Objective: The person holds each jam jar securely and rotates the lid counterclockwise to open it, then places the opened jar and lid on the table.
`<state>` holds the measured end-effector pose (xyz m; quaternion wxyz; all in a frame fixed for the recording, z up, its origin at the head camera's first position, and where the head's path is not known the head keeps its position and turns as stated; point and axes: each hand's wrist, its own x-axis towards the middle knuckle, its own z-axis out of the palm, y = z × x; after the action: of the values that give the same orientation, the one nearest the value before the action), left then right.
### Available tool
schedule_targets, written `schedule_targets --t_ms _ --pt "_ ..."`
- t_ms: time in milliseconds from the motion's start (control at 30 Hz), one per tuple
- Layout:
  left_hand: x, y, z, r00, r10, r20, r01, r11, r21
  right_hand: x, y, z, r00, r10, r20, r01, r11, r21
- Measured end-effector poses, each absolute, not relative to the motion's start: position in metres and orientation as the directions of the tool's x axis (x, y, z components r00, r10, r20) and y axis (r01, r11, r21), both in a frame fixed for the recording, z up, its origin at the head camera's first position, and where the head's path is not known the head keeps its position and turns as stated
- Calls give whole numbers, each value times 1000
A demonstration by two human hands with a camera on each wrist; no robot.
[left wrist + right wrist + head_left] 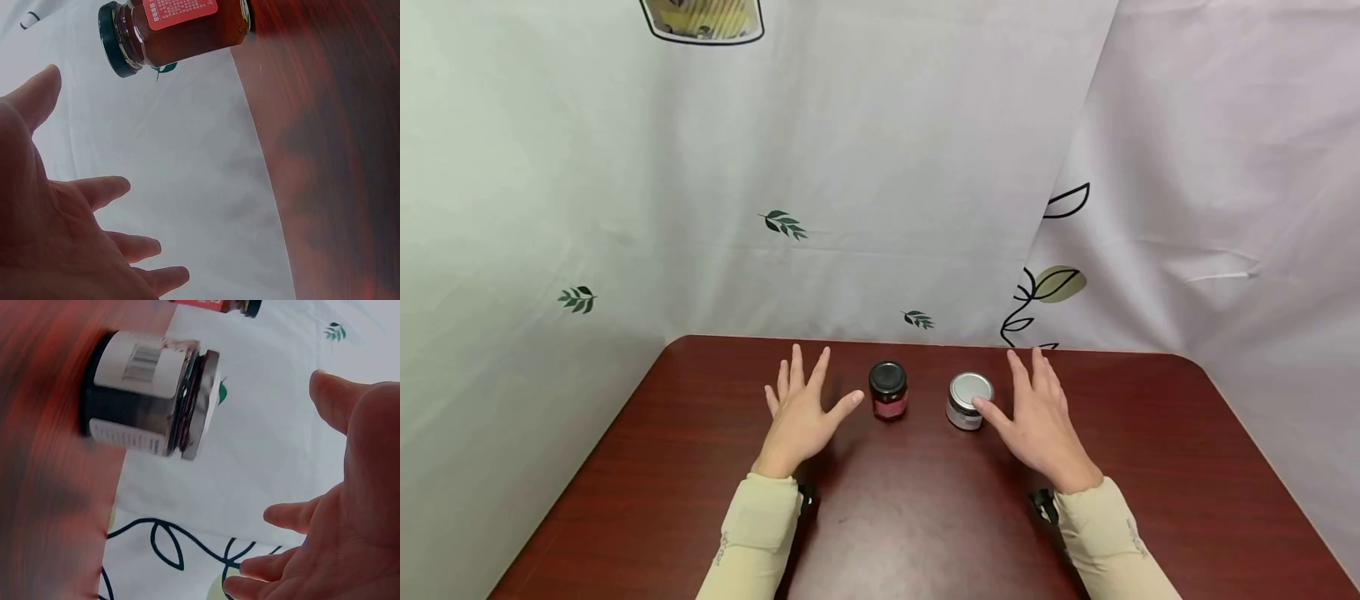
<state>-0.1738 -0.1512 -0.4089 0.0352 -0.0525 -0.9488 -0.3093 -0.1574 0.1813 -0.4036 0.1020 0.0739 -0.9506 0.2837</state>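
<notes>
left hand (pixel 801 412): flat and spread, fingers straight and fanned, holding nothing; it sits left of centre in the head view, above the table (pixel 655 450), thumb pointing right.
red jar (pixel 888 390): upright with a black lid, just right of the left thumb tip, near it but not touching; in the left wrist view it appears at the top of the frame (pixel 172 31), apart from the open palm (pixel 56 231).
silver-lidded jar (pixel 969 401): upright, right of the red jar with a clear gap between them; a white label with a barcode shows in the right wrist view (pixel 150 394).
right hand (pixel 1040 421): open, fingers straight and close together, holding nothing; its thumb tip lies against or right beside the lower right side of the silver-lidded jar, and whether they touch cannot be told.
key relation: each jar stands on the inner, thumb side of its nearest hand; the right hand is closer to its jar than the left hand is to the red jar.
backdrop: white cloth (pixel 880 167) with leaf prints behind the table.
</notes>
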Motion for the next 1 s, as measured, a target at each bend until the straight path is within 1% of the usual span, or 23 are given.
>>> schedule_targets --t_ms 333,633,1000 --pt "-176 -149 -409 -992 85 96 125 806 579 -161 163 -401 -967 -89 240 -214 793 -570" --pt "-176 -147 -411 -990 98 99 138 809 572 -167 145 -401 -968 -102 227 -220 777 -589" --pt "-176 -140 -418 -990 121 77 143 795 589 -170 135 -401 -969 -122 216 -230 767 -599"
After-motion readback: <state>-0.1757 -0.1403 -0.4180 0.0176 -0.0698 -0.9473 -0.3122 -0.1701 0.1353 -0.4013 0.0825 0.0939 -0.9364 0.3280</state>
